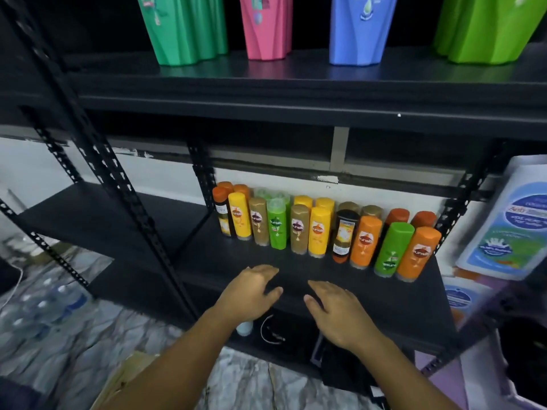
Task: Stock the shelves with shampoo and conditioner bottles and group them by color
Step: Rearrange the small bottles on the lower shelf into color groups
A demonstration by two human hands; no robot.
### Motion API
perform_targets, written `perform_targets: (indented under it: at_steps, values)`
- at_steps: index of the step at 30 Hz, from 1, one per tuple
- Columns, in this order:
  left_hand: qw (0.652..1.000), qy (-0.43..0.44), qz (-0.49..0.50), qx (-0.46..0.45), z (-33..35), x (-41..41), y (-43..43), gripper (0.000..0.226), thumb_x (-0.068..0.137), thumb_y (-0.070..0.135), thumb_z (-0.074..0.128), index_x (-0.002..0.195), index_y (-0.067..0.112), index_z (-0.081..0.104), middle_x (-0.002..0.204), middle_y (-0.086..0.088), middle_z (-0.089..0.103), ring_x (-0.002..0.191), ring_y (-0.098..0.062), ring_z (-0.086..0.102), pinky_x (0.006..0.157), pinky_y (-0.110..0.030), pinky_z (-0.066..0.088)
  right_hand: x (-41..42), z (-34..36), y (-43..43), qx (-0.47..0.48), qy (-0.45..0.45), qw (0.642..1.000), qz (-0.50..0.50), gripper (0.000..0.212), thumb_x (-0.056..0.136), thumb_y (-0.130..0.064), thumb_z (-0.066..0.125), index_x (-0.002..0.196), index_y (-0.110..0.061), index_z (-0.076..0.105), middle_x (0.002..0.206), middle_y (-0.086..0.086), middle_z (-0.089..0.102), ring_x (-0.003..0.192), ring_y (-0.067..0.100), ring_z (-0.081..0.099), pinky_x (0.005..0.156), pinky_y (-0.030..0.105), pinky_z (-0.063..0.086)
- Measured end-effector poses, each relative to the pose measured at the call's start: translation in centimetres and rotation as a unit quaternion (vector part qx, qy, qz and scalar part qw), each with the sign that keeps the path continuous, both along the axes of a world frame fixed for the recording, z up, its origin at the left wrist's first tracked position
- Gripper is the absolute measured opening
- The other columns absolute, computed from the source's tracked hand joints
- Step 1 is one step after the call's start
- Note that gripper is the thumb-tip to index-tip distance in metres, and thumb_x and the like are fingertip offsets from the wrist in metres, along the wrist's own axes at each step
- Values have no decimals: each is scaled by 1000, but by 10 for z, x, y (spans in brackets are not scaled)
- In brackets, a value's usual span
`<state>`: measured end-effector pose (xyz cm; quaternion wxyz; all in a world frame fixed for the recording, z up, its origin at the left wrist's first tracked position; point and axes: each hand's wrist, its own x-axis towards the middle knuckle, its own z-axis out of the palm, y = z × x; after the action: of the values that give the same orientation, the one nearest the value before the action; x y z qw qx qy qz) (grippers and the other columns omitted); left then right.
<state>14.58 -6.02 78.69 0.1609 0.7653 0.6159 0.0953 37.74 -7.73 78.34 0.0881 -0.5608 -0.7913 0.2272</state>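
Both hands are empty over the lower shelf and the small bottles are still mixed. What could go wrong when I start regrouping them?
1. The small bottles stand packed on their caps; pulling the green bottle from between the gold ones may topple its neighbours.
2. The right-end orange bottle leans near the shelf end and could fall off.
3. The left hand and right hand could collide reaching together.

small shampoo bottles [322, 229] stand cap-up in two rows at the back of the black middle shelf [296, 270], centre frame, colours mixed: orange, yellow, gold, green, black. larger green, pink, blue, lime bottles [296, 28] line the top shelf [296, 81].
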Motion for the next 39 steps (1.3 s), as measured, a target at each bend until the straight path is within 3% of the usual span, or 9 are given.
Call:
perform_targets:
  at_steps: [9,18,22,30,35,39]
  values:
    - [999,-39,-15,-11,-32,-66,79,59,102,44,57,152,13,49,157,-3,48,143,-19,44,116,-30,36,-77,-26,69,-8,-30,998,-58,60,105,-51,32,155,-19,36,159,-1,39,146,18,34,120,42,27]
    - [997,-22,-59,-52,-83,-116,127,62,101,48,57,154,15,47,163,-6,38,150,-22,35,122,-36,29,-132,-58,95,-91,-86,984,-124,60,103,-54,32,154,-22,38,156,5,41,140,32,40,115,49,31]
    - [998,-24,-46,-34,-121,-119,148,60,102,46,57,153,15,49,162,-7,39,150,-22,34,122,-38,25,-130,-92,111,-82,-89,986,-118,60,104,-53,34,154,-19,37,158,5,38,142,32,37,116,47,31]
    - [997,-35,-68,25,-195,-101,192,60,104,50,50,157,24,40,167,6,28,157,-13,15,128,-34,1,-117,-180,158,0,-61,995,-74,67,105,-55,29,162,-21,15,169,-6,8,155,11,-1,127,37,0]
    - [995,-58,-76,18,-234,-92,201,64,101,57,50,158,32,37,168,14,23,156,-3,11,129,-32,0,-120,-215,176,32,-22,994,-103,65,105,-50,34,162,-25,16,169,-10,6,155,7,0,126,36,-2]
    - [995,-18,-88,44,-248,-90,203,63,102,59,45,159,35,34,168,17,19,157,-3,6,128,-30,1,-124,-234,173,73,-75,991,-78,66,103,-54,28,162,-27,13,169,-12,4,155,7,-1,126,40,-4]
